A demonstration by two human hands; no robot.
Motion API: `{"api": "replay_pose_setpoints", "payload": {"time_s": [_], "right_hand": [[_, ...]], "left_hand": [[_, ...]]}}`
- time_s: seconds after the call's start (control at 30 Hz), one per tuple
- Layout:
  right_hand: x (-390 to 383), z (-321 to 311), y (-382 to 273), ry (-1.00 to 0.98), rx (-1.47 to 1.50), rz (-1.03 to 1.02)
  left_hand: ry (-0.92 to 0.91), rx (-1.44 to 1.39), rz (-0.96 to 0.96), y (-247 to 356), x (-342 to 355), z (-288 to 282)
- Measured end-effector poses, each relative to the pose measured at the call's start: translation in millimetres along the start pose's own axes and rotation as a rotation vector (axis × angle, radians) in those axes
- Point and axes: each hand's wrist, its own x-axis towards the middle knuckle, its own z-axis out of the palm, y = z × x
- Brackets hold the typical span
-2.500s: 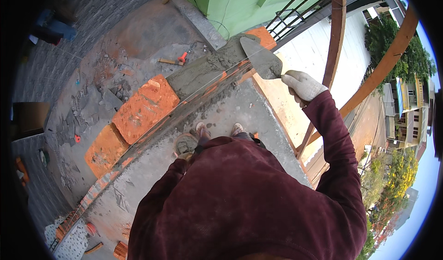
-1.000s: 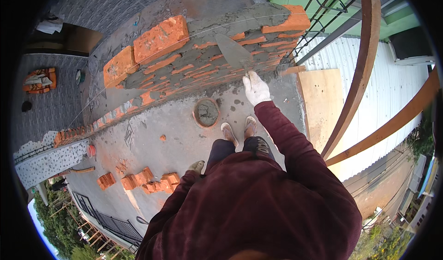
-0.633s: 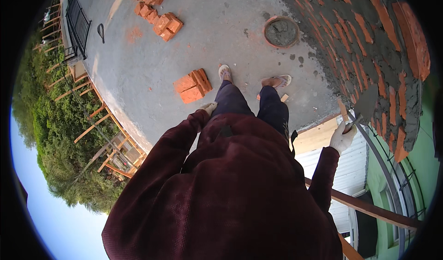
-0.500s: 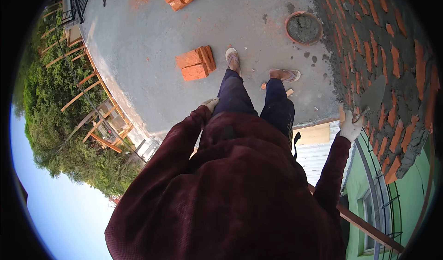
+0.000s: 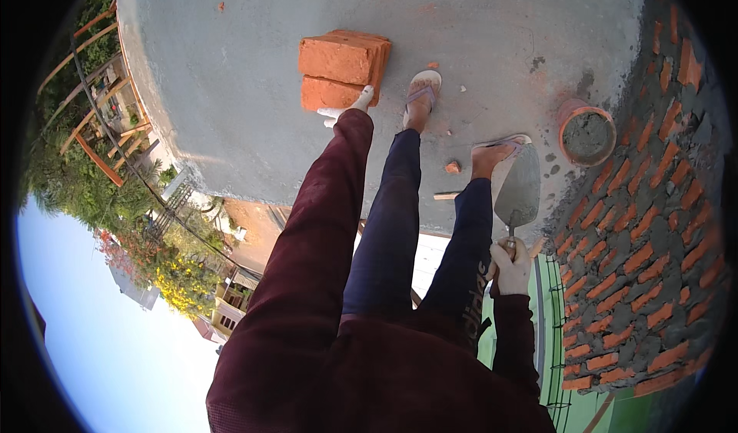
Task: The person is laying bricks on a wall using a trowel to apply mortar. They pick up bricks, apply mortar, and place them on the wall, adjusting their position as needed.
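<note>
My left hand (image 5: 361, 101), gloved in white, reaches with fingers apart to the near side of a small stack of orange bricks (image 5: 336, 58) on the concrete; whether it touches them I cannot tell. My gloved right hand (image 5: 510, 268) grips the handle of a cement-smeared trowel (image 5: 516, 189), its blade pointing away from me. A round bucket of grey mortar (image 5: 586, 134) stands right of my feet.
A brick wall with rough grey joints (image 5: 638, 271) runs along the right. The concrete floor (image 5: 223, 87) has brick chips and a wood offcut (image 5: 447, 196). At the left, beyond the floor's curb (image 5: 138, 87), are timber poles, a cable, greenery and houses below.
I have turned from the wall toward the brick stack, which is now nearer. My left hand has stretched from my hip to the bricks; my right hand has lowered the trowel beside my leg.
</note>
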Motion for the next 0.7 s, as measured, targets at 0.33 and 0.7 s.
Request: {"api": "replay_pose_setpoints", "payload": {"time_s": [0.33,0.7], "right_hand": [[41,-21,-6,0.089,-0.279,0.053],[11,7,-63,-0.129,-0.032,-0.038]], "left_hand": [[0.063,-0.067,-0.119,35,-11,1],[-0.887,-1.067,-0.130,-6,-25,-152]]}}
